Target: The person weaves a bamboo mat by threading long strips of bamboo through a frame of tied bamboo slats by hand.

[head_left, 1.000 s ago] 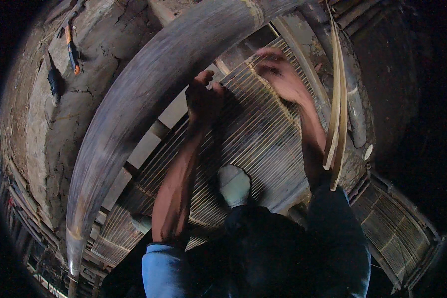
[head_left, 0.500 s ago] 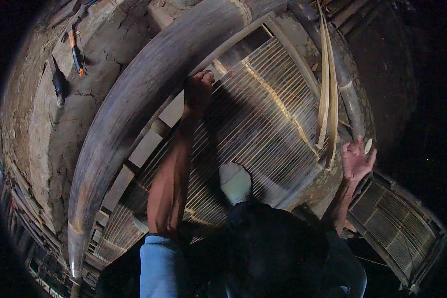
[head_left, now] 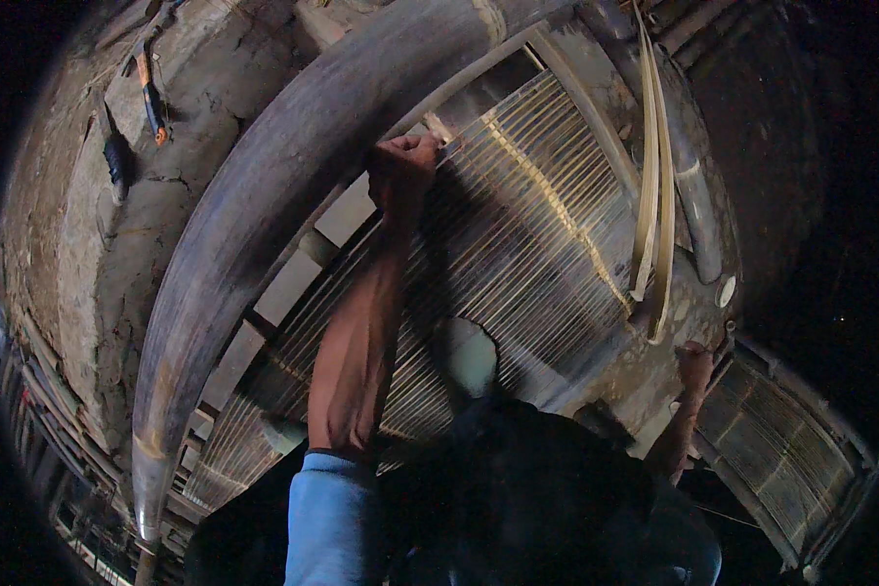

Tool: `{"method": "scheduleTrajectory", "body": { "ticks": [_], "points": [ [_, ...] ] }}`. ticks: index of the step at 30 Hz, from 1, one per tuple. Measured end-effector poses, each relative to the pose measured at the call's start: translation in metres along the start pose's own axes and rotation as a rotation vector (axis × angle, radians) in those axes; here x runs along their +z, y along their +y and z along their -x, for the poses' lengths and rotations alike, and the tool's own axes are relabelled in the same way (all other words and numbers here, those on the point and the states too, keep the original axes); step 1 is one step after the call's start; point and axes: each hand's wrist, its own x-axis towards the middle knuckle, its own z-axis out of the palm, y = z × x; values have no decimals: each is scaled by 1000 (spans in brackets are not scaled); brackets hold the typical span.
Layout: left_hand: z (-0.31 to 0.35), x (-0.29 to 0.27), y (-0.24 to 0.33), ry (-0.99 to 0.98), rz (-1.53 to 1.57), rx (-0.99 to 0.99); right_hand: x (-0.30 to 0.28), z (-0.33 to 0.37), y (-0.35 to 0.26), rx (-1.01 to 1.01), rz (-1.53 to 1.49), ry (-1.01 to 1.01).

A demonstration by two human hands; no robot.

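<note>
A slatted mat (head_left: pixel 527 244) of thin, closely set bamboo-like strips spreads before me, crossed by a pale yellow binding (head_left: pixel 557 207). At its far left edge, my left hand (head_left: pixel 403 168) is closed, its fingers pinched by the strip ends; what they hold is too small to make out. Low on the right, my right hand (head_left: pixel 694 365) looks curled closed beside a smaller slatted panel (head_left: pixel 772 439); shadow hides whatever is in it. Several long, flat pale strips (head_left: pixel 651 186) hang along the mat's right side, their lower ends above my right hand.
A thick, greyish bamboo pole (head_left: pixel 254 186) curves along the mat's left side. Beyond it, a dark-handled knife (head_left: pixel 117 166) and a tool with an orange and black handle (head_left: pixel 150 98) lie on a rough ledge (head_left: pixel 181 146). A pale foot-like shape (head_left: pixel 474 356) rests on the mat.
My left hand has shifted slightly right along the mat's edge. My right hand, open with spread fingers before, has dropped lower and curled closed.
</note>
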Motion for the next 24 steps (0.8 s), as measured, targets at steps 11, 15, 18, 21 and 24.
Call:
{"method": "scheduleTrajectory", "body": {
  "ticks": [11, 15, 18, 21, 24],
  "points": [
    [9, 8, 7, 286, -11, 57, -69, -260, -475, -120, -945, 295],
    [-5, 9, -14, -106, 30, 14, -48, -284, -508, -407, -709, 409],
    [-28, 4, -57, -76, -180, 168, -38, -279, -516, -427, -789, 367],
    [-44, 10, -69, -40, -357, 356, -42, -269, -519, -340, -760, 286],
    [-48, 23, -66, -116, -367, 548, -38, -264, -509, -282, -611, 344]
  ]
}}
